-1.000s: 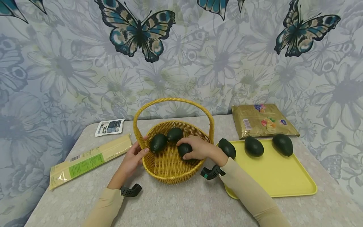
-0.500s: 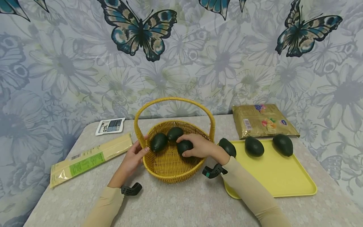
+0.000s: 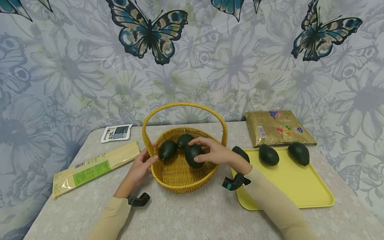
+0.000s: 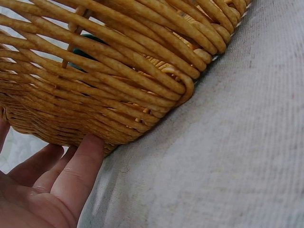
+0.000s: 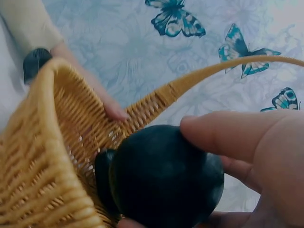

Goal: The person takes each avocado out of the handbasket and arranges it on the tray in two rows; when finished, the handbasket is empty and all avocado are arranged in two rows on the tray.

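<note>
Avocado (image 3: 193, 156) in half-curled right hand (image 3: 216, 152), basket (image 3: 183, 188) rim between left hand (image 3: 141, 168) thumb and fingers

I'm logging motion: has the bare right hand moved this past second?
Yes: in the head view, the right hand shifted slightly rightward, towards the yellow rectangular plastic tray.

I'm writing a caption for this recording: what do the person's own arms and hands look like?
The left hand and right hand are bare, without gloves. Plain beige fabric sleeves cover the forearms. Curved black devices sit at both wrists; the right one shows a small green patch. No cables are visible.
</note>
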Tool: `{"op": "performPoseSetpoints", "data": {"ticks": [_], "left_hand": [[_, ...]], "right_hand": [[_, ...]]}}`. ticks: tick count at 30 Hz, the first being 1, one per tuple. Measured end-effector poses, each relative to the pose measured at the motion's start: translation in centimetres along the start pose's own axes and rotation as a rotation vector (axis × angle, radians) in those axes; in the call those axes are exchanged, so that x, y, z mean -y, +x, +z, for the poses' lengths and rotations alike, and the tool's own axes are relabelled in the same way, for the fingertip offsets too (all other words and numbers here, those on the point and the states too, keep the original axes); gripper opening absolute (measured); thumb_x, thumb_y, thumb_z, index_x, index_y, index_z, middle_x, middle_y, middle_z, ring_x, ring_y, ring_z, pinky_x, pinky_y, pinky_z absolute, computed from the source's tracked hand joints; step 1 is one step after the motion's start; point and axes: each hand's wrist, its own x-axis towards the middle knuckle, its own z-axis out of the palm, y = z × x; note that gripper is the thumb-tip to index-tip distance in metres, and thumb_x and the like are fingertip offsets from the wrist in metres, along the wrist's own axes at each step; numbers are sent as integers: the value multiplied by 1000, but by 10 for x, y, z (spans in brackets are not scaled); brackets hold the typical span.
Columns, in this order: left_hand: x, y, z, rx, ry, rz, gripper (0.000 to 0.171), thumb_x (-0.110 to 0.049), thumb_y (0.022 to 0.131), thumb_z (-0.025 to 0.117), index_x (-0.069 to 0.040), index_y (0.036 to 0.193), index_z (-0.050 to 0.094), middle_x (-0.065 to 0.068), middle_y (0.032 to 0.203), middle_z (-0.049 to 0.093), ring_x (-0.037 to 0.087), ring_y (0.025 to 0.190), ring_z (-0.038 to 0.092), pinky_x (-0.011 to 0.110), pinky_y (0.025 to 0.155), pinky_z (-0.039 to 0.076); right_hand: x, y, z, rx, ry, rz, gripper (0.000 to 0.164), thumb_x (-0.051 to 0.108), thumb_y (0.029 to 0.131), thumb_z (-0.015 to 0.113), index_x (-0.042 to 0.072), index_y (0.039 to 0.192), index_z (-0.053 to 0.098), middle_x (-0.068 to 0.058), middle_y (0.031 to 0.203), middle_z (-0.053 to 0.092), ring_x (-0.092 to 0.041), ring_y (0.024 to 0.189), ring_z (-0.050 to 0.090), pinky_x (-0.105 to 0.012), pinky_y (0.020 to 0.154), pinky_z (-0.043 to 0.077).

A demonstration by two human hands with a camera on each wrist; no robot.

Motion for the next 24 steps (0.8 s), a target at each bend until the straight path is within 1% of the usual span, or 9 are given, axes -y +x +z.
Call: {"op": "performPoseSetpoints", "data": {"ticks": [3,5,7,10,15,16,18,22,24], "left_hand": [[0,0,0,3,-8,4,62,-15,106,53,-11,161,27,25,157,37,-2,109,56,20,84,55],[1,0,0,6,-12,6,62,-14,106,53,-10,161,26,25,157,36,-2,109,56,20,85,55],[1,0,0,5,-13,5,62,-14,106,53,-11,162,26,25,157,36,-2,109,56,20,85,55],[0,0,-1,8,-12,2,62,-15,106,53,-11,162,26,25,158,35,-3,110,56,20,85,55],[0,0,0,9,-11,1,62,-15,106,53,-12,162,26,24,159,34,-3,111,55,20,86,55],[0,0,0,8,-9,0,62,-15,106,53,-12,162,27,24,159,35,-2,111,55,20,86,55],[0,0,0,4,-6,0,62,-15,106,54,-13,161,28,23,159,35,-2,112,55,20,86,55],[0,1,0,5,2,-3,61,-16,106,54,-14,161,28,22,159,36,0,113,54,20,86,54],[-1,0,-1,6,5,-4,61,-16,106,54,-14,161,28,22,160,35,0,113,54,19,87,54]], "right_hand": [[5,-6,-2,17,72,25,54,10,95,68,12,146,50,-21,151,44,-28,111,66,-52,81,58],[7,-11,-3,26,98,26,54,9,95,68,10,146,49,-22,148,46,-25,109,67,-51,80,58],[9,-16,-4,34,113,22,54,9,95,67,10,146,48,-22,148,46,-24,107,66,-44,79,58],[11,-24,-5,41,124,5,54,11,96,67,9,147,47,-21,150,44,-24,110,65,-36,81,56],[12,-35,-8,27,115,-11,54,14,96,68,9,147,48,-17,155,41,-29,127,58,-33,89,55],[12,-38,-9,26,114,-13,55,14,96,68,9,147,48,-17,155,41,-30,128,57,-34,88,55],[12,-43,-11,28,121,-17,55,13,97,68,8,147,48,-18,155,42,-31,126,58,-37,87,56],[10,-55,-15,28,121,-27,55,12,97,67,5,147,47,-24,152,44,-28,110,65,-39,76,57],[8,-61,-16,25,116,-36,54,11,97,67,3,146,46,-26,150,44,-25,106,66,-38,76,58]]}}
